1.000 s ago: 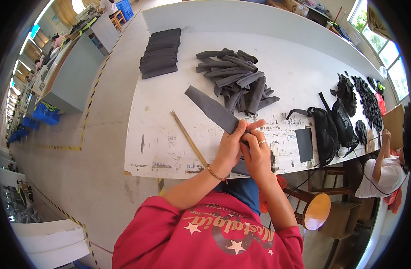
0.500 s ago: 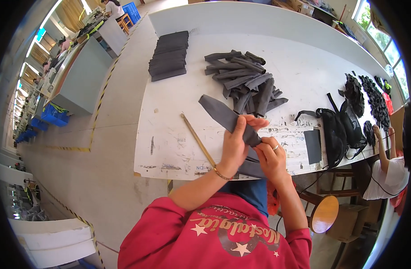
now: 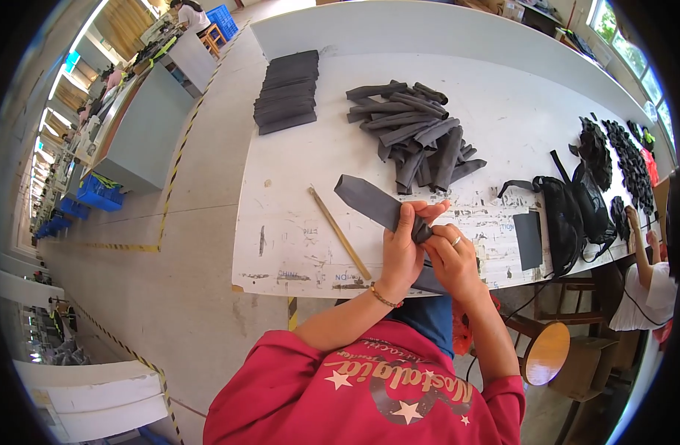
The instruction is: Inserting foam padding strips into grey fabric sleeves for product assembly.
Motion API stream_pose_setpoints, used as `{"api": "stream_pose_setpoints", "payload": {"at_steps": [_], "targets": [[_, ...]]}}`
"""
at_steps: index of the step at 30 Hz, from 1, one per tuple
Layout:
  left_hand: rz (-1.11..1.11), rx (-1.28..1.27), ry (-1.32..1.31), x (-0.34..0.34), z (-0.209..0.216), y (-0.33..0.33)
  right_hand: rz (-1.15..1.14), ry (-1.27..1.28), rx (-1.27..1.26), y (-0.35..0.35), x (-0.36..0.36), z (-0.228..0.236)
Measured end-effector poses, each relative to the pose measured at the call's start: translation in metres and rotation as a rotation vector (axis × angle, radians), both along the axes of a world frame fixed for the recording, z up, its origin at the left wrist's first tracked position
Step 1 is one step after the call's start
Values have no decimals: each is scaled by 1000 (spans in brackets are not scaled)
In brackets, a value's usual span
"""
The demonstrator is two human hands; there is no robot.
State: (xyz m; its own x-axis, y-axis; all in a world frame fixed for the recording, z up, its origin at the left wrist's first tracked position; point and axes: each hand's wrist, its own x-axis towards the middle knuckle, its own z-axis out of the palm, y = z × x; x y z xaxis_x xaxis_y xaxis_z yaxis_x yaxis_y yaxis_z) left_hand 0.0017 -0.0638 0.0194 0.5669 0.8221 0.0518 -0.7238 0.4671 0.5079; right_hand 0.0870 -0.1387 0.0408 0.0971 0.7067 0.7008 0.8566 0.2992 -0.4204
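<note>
A dark grey fabric tube (image 3: 367, 204) is gripped between my two hands near the front edge of the white table. My left hand (image 3: 405, 248) pinches it with the thumb on top, and its flat end points away to the far left. My right hand (image 3: 452, 256) closes on the bunched near end, beside the left fingers. Beneath my hands another dark fabric piece (image 3: 429, 280) lies at the table edge, partly hidden. To the left of my hands rests a thin wooden stick (image 3: 340, 233).
Beyond my hands is a loose heap of rolled dark fabric pieces (image 3: 421, 133). A neat stack of flat ones (image 3: 288, 89) lies far left. To the right are a dark flat panel (image 3: 528, 240), a black backpack (image 3: 566, 215), and a co-worker's arm (image 3: 640, 248). A round stool (image 3: 546, 353) stands below.
The fabric's far end has swung slightly lower, and its near end looks more bunched between my fingers. The whole view has shifted a little.
</note>
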Motion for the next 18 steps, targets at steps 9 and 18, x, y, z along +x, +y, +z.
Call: {"api": "stream_pose_setpoints", "payload": {"at_steps": [9,18], "targets": [[-18,15,65,2,1,14,-90,853,-149,12,-15,-16],[-71,123,-62,-3,2,22,-45,1435,-84,-13,-20,9]]}}
